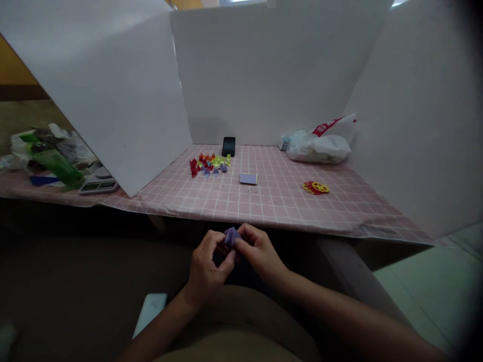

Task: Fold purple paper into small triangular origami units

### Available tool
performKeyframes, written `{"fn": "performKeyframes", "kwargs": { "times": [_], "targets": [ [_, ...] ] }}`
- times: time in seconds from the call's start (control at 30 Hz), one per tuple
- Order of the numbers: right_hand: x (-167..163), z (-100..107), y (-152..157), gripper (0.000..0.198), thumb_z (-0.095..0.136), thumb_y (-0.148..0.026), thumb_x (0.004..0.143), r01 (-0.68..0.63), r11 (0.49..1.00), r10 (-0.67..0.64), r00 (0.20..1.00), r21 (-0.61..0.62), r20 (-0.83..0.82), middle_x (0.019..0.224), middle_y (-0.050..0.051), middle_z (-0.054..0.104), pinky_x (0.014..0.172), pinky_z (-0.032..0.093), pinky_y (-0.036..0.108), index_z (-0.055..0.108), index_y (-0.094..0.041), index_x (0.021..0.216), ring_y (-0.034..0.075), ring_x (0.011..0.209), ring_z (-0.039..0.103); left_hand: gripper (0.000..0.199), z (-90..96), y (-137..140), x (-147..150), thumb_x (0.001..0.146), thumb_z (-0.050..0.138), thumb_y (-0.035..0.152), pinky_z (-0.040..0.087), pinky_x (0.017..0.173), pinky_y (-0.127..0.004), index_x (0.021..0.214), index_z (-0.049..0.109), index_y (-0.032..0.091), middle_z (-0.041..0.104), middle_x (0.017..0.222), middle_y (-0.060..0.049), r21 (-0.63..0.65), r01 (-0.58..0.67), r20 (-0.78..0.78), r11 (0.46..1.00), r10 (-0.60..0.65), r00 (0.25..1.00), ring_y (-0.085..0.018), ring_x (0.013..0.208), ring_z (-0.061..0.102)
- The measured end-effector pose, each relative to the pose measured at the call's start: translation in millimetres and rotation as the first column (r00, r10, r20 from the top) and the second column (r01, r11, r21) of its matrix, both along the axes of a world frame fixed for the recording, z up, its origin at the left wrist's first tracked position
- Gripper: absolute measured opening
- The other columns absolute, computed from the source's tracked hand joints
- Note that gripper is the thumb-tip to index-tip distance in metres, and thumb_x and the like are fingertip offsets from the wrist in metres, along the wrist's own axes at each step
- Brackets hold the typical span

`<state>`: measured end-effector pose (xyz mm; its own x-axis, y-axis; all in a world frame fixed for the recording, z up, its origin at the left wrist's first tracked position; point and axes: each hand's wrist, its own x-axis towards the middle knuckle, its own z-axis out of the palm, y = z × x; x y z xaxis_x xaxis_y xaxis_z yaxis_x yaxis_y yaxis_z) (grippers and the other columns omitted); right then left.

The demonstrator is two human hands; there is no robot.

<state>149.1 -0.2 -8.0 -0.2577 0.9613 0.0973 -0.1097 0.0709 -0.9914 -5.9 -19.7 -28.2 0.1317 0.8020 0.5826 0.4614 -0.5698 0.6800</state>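
Observation:
A small piece of folded purple paper [232, 235] is held up in front of the table's near edge. My left hand [209, 261] pinches it from the left, thumb and fingers curled round its lower side. From the right, my right hand [260, 249] grips it between thumb and forefinger. On the table beyond lies a stack of square paper [248, 178], lilac sheet on top. To its left sits a cluster of small folded paper figures [207, 165] in red, orange, yellow and purple.
White boards enclose the pink checked tablecloth [271, 201]. A black phone [228, 146] leans at the back. Yellow and red cut-out pieces [316, 187] and a white plastic bag [320, 146] lie right. Outside, left, are a green bottle [56, 161] and a scale [98, 187]. A pale device [151, 309] lies beside me.

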Motion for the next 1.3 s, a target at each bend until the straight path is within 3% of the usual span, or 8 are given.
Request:
{"fn": "performKeyframes", "kwargs": {
  "times": [0.2, 0.53, 0.67, 0.8, 1.03, 1.3],
  "targets": [
    [-0.2, 0.5, 0.0, 0.017, 0.065, -0.030, 0.081, -0.033, 0.999, 0.033, 0.999, -0.009, -0.001, 0.064, -0.003, 0.056, 0.054, 0.040, 0.025, 0.057, -0.018, 0.073, 0.011, 0.055, 0.050, 0.001, 1.4, 0.0, -0.2, 0.090, 0.059, 0.021, 0.047, 0.069, -0.027, 0.089, 0.059, 0.020, 0.060, 0.084, -0.002, -0.065, -0.022, 0.056, 0.998, 0.026, 0.998, -0.016, 0.075, 0.058],
    [0.7, 2.1, 1.7, 0.017, 0.064, -0.030, 0.081, -0.091, 0.996, 0.090, 0.995, 0.019, 0.047, 0.066, -0.002, 0.056, 0.056, 0.039, 0.025, 0.058, -0.017, 0.072, 0.011, 0.057, 0.049, 0.015, 5.2, -0.9, -2.0, 0.094, 0.055, 0.031, 0.044, 0.066, -0.026, 0.087, 0.062, 0.020, 0.059, 0.079, -0.001, -0.263, 0.061, 0.187, 0.963, -0.011, 0.982, -0.016, 0.071, 0.056],
    [1.9, 1.3, 2.4, 0.015, 0.065, -0.030, 0.081, -0.068, 0.997, 0.066, 0.996, 0.036, 0.061, 0.067, -0.002, 0.057, 0.056, 0.041, 0.025, 0.057, -0.018, 0.074, 0.011, 0.058, 0.051, 0.017, 4.1, 1.0, -5.3, 0.093, 0.054, 0.031, 0.045, 0.066, -0.026, 0.085, 0.062, 0.019, 0.060, 0.079, -0.002, -0.298, 0.149, 0.218, 0.943, -0.085, 0.972, -0.016, 0.071, 0.056],
    [2.3, 0.0, 2.4, 0.014, 0.064, -0.030, 0.082, -0.049, 0.997, 0.045, 0.996, 0.059, 0.073, 0.067, -0.002, 0.057, 0.055, 0.041, 0.025, 0.058, -0.019, 0.075, 0.011, 0.057, 0.051, 0.016, 1.9, 0.9, -5.8, 0.091, 0.058, 0.033, 0.046, 0.063, -0.025, 0.088, 0.063, 0.019, 0.061, 0.075, -0.001, -0.351, 0.167, 0.274, 0.922, -0.069, 0.959, -0.016, 0.067, 0.057],
    [3.7, -0.3, 3.0, 0.010, 0.063, -0.028, 0.084, -0.044, 0.994, 0.030, 0.990, 0.103, 0.135, 0.068, -0.002, 0.057, 0.054, 0.040, 0.025, 0.061, -0.019, 0.080, 0.011, 0.056, 0.050, 0.015, 1.5, 1.3, -5.8, 0.088, 0.064, 0.034, 0.047, 0.061, -0.024, 0.086, 0.066, 0.019, 0.059, 0.076, 0.000, -0.372, 0.140, 0.320, 0.917, -0.015, 0.947, -0.014, 0.065, 0.058],
    [2.6, -0.5, 0.7, 0.006, 0.062, -0.023, 0.083, -0.046, 0.990, 0.031, 0.992, 0.130, 0.120, 0.068, -0.002, 0.058, 0.055, 0.041, 0.025, 0.061, -0.019, 0.079, 0.011, 0.057, 0.051, 0.011, 1.7, 0.7, -6.9, 0.088, 0.064, 0.030, 0.046, 0.063, -0.024, 0.086, 0.063, 0.020, 0.056, 0.078, 0.001, -0.378, 0.190, 0.371, 0.906, -0.040, 0.928, -0.014, 0.069, 0.056]
  ]
}}
